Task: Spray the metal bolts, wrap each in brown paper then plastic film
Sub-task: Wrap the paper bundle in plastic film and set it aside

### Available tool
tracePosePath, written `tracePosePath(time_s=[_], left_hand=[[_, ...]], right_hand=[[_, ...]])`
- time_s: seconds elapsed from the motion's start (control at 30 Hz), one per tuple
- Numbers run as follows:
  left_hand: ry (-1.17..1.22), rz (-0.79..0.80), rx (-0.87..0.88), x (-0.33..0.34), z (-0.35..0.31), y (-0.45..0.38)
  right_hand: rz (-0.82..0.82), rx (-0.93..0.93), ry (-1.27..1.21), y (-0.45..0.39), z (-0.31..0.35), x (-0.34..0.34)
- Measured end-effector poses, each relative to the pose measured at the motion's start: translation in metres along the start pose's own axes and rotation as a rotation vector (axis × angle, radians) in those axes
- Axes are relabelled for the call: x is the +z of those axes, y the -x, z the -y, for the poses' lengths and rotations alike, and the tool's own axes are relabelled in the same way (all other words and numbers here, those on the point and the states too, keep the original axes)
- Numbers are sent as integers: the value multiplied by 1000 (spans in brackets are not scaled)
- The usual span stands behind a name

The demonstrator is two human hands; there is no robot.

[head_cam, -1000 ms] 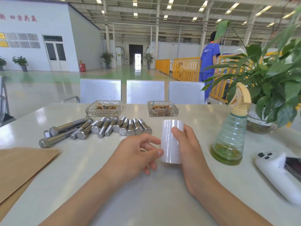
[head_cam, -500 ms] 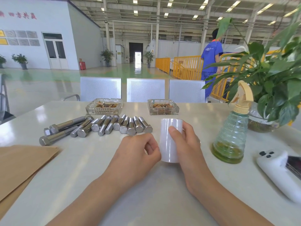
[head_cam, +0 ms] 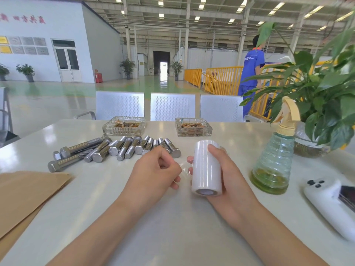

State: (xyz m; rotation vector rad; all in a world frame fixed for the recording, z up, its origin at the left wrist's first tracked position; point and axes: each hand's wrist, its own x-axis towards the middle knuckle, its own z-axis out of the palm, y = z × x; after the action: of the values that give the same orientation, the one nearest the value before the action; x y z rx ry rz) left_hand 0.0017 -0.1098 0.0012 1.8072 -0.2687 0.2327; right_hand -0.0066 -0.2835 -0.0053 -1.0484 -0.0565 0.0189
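Lighting: bright, even, from ceiling strip lamps [head_cam: 161, 2] at frame top. Glare patches on worktop [head_cam: 192, 227]; soft shadows. Edges bowed by wide-angle distortion; upper right corner blurred.

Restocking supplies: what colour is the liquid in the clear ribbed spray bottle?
Yellow-green, pooled at the clear ribbed spray bottle's bottom; head view.

Taking the roll of plastic film [head_cam: 206, 167] as landmark: bare table [head_cam: 172, 227] lies on its near side, broken only by the two forearms. To its left the left hand [head_cam: 155, 173] sits just beside it, with a short clear strip of film bridging the narrow gap. Behind and left, the metal bolts [head_cam: 115, 150] lie in a row, blocking that way. Far left, the brown paper [head_cam: 28, 192] covers the table edge. Behind it, two glass ashtrays [head_cam: 193, 126] stand, with open tabletop between. To its right, past the right hand [head_cam: 228, 175], stands the spray bottle [head_cam: 272, 162]; beyond that, a white device [head_cam: 330, 204] and a potted plant [head_cam: 317, 104] close off that side.
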Motion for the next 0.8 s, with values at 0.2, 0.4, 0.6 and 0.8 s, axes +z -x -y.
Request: tracePosePath(time_s=[0.2,0.4,0.6,0.8], left_hand=[[-38,33,145,0,-6,-1],[-218,-54,188,-1,-4,2],[-382,-133,317,-4,3,-2],[-455,-124,474,-19,3,-5]], right_hand=[[56,6,20,4,0,1],[33,21,50,3,-1,1],[38,-65,200,-1,-2,-3],[186,-75,424,0,-1,-4]])
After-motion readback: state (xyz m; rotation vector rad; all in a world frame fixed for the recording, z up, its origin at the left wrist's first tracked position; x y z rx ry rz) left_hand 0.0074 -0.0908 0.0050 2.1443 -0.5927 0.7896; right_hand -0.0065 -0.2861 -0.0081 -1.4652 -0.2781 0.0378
